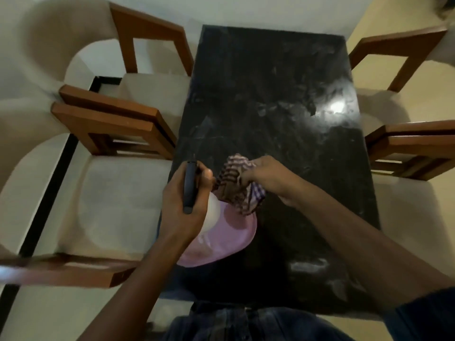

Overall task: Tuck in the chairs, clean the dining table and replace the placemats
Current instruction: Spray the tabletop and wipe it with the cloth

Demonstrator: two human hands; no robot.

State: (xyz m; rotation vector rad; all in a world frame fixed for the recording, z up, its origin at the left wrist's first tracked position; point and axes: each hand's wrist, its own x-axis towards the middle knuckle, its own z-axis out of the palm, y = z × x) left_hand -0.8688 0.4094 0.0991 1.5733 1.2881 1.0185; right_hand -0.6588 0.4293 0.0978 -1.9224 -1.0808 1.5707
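A dark marble dining table runs away from me. My left hand grips a slim dark blue spray bottle over the table's near left edge, and under that hand show a white rounded object and a pink round item. My right hand holds a bunched striped cloth just right of the bottle, above the pink item. Cream-cushioned wooden chairs stand at the left and right sides.
A second left chair and a far right chair flank the table's far end. A lamp glare shines on the tabletop. Pale floor with a black strip lies to the left.
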